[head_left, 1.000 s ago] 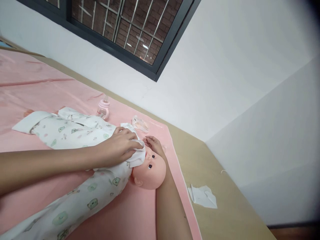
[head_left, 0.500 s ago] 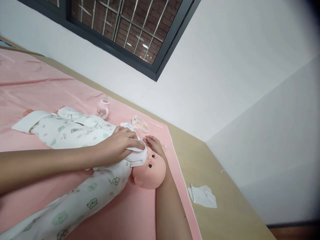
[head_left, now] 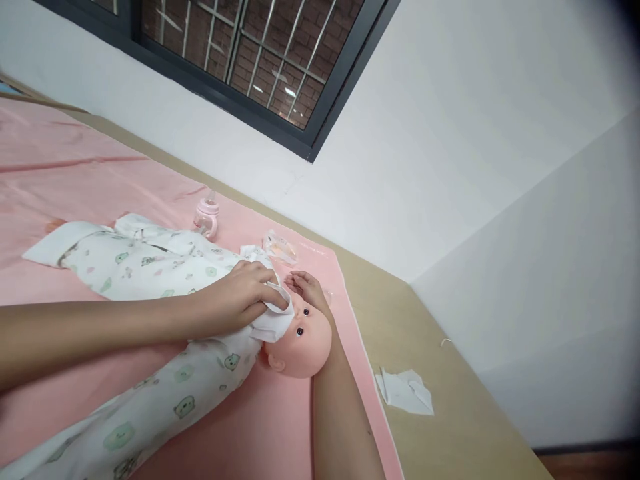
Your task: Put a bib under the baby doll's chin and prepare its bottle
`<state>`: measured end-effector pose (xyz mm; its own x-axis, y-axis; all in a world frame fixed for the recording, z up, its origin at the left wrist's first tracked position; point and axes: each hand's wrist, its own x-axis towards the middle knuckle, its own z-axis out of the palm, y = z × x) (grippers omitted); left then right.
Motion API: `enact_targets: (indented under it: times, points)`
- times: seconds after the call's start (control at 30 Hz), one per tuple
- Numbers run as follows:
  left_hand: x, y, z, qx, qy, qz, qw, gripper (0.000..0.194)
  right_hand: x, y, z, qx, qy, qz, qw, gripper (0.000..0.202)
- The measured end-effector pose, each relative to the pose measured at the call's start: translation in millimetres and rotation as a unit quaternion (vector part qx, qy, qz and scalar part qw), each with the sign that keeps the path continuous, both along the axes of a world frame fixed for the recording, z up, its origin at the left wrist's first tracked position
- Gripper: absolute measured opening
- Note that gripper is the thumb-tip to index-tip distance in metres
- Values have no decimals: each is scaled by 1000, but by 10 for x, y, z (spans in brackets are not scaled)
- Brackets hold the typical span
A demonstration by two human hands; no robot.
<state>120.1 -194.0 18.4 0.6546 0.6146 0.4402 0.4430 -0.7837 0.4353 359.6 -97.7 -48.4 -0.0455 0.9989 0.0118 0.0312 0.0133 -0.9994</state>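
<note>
A baby doll (head_left: 300,340) lies on its back in white clothes (head_left: 150,267) printed with green animals. My left hand (head_left: 250,290) reaches in from the left and is closed on a white cloth (head_left: 274,325), pressing it against the doll's mouth and chin. The cloth covers the lower face; the eyes stay visible. My right forearm passes beside the top of the doll's head, apparently supporting it. Past the head, my right hand (head_left: 306,287) is open, its fingers stretched out and slightly curved, holding nothing.
A pink sheet (head_left: 280,427) covers most of the wooden table (head_left: 425,333). Beyond the doll are a pink baby bottle (head_left: 207,217) and a clear plastic packet (head_left: 280,248). A folded white cloth (head_left: 406,392) lies on bare wood at right. A wall with a barred window (head_left: 260,60) borders the table.
My left fingers have shifted slightly on the white cloth, and its edge is bunched differently by the doll's mouth. The doll and my right arm look unmoved.
</note>
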Motion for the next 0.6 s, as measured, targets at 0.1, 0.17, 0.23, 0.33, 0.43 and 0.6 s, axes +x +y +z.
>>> enact_targets:
  times: [0.1,0.17,0.23,0.33,0.43,0.6]
  points:
    - [9,16,-31,15,7,12,1000,42,33,70,-69,-11,12,8,1000,28]
    - [17,30,-60,23,7,16,1000,43,58,119,-118,-15,16,10,1000,29]
    - [28,44,-96,35,6,21,999,43,81,159,-161,-14,24,14,1000,30]
    - [36,66,-144,56,2,30,998,43,104,189,-201,-13,40,22,999,31]
    - [26,83,-144,63,-1,34,997,42,114,204,-216,-17,44,23,999,31]
    - [-38,56,36,44,-8,45,998,42,133,235,-229,-20,32,11,999,32]
